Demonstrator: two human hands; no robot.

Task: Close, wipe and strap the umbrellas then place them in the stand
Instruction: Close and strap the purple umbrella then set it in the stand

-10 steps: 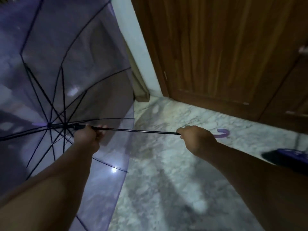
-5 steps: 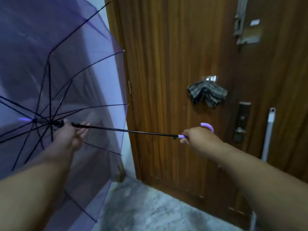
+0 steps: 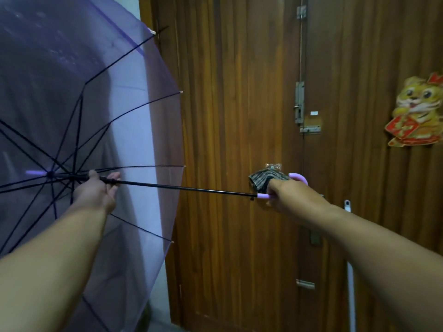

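Umbrella (image 3: 72, 116) open, shaft running 9-to-3 | my left hand (image 3: 96, 190) loosely curled round slider near hub | my right hand (image 3: 285, 195) gripping handle (image 3: 297, 177) | I'd pull slider toward 3.

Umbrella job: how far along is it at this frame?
Nothing looks finished. The purple umbrella is fully open. In hand: the right hand grips the curved handle, and the left hand sits at the runner on the shaft, seemingly about to close it. Left: wiping, perhaps with the checked cloth hanging on the door, strapping, standing.
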